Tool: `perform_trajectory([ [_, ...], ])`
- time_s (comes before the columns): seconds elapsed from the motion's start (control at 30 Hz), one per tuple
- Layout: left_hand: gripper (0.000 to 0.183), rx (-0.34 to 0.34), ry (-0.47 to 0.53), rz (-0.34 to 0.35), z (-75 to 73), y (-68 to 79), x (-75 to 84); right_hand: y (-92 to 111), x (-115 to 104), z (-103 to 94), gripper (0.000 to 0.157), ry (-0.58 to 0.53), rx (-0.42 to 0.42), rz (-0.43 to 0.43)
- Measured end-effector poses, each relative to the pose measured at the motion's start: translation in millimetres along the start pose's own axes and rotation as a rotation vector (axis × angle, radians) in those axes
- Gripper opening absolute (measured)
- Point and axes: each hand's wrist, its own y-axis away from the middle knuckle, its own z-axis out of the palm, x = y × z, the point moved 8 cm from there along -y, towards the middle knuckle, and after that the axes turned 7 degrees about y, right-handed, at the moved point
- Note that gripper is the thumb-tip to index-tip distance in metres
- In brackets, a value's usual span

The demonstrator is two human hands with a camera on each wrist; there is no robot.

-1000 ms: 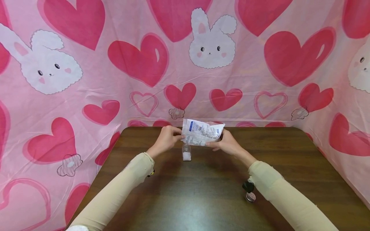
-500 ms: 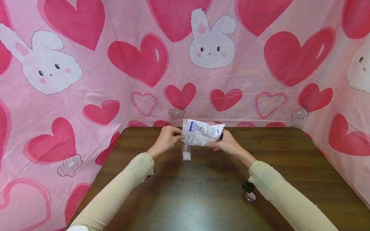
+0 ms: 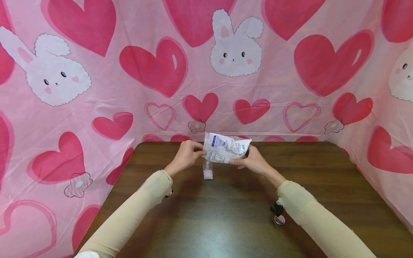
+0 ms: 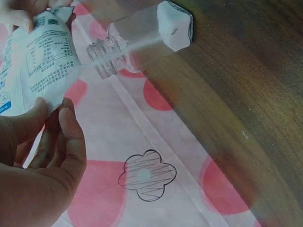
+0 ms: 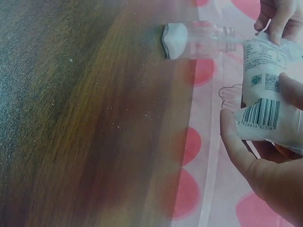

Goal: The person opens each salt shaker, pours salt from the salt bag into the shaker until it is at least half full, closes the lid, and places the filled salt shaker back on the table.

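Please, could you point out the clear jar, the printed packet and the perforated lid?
Clear jar (image 4: 143, 32), left wrist view: transparent side wall.
Printed packet (image 3: 226, 147), head view: printed face, near the middle.
Perforated lid (image 3: 279, 220), head view: its holed top.

my left sleeve (image 3: 129, 215), lower left of head view: pale cream-yellow, long, softly creased, cuff ending at wrist. small black-and-yellow piece (image 3: 169, 194) peeking from under that cuff. white edge (image 3: 87, 254) at sleeve's bottom end. my right sleeve (image 3: 326, 222), lower right: same pale cloth, cuff bunched, faintly greener band near it. dark rounded piece (image 3: 276, 209) beneath. left hand (image 3: 184, 154), right hand (image 3: 255, 160) bare.
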Motion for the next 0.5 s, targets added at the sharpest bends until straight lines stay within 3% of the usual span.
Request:
perform_trajectory([
  [0.5,0.004,0.001,0.019,-0.005,-0.6,2.0,-1.3,0.5,-1.9,0.3,0.054,0.011,0.002,-0.011],
])
